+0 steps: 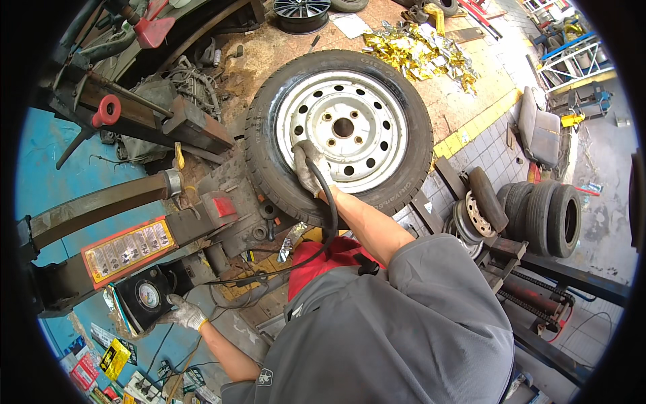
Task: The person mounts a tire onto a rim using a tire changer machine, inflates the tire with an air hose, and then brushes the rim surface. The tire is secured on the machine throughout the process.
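A car wheel, its dark tyre (269,161) mounted on a white steel rim (294,111), lies face up ahead of me. My right hand (307,170), in a grey work glove, is closed round the end of a black air hose (332,209) at the rim's near left edge. The hose tip and the valve are hidden under the fingers. From there the hose loops down past my waist and off to the left. At lower left, my gloved left hand (186,314) touches the side of a black box with a round pressure gauge (147,295), thumb and fingers apart.
The tyre changer's metal arm (101,209) and a red knob (105,110) stand at left. Crumpled gold foil (427,50) lies beyond the wheel. At right are several loose tyres (565,219), a worn seat (538,128) and a machine with a chain (538,289). Cables hang near my left forearm.
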`<state>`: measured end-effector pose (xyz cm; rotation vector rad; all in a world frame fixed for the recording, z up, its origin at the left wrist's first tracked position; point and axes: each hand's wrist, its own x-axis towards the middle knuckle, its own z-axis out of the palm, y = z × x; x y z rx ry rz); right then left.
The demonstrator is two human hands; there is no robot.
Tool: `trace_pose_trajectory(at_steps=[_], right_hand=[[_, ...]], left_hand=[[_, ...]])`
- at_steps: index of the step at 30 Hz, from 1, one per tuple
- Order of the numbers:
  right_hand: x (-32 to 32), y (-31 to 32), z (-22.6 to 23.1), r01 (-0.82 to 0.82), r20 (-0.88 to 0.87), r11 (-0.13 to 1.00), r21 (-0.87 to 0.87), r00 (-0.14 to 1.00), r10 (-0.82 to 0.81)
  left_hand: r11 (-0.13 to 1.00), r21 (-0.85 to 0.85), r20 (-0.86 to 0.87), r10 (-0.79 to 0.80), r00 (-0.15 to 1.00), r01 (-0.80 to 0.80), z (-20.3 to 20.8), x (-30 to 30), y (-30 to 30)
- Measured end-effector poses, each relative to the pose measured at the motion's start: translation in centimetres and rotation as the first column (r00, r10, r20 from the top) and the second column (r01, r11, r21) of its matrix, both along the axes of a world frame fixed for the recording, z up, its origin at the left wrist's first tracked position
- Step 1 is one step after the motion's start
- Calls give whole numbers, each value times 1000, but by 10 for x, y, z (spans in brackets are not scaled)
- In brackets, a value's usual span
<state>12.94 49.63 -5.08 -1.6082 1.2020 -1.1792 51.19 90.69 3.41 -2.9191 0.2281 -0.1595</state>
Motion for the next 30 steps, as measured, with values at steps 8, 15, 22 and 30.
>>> trace_pose_trajectory(at_steps=[8, 15, 22, 30], right_hand=[[2, -1, 10, -23, 45, 998, 53, 999, 21], [0, 2, 17, 20, 31, 990, -140, 999, -16], [-1, 3, 32, 8, -33, 998, -67, 999, -10], [3, -5, -36, 44, -149, 976, -215, 986, -77]], left_hand=[[730, -638, 276, -81, 958, 246, -7, -4, 3], [709, -666, 241, -90, 966, 232, -1, -11, -7], [994, -84, -1, -66, 998, 66, 6, -11, -14], [992, 110, -36, -60, 998, 64, 10, -9, -10]])
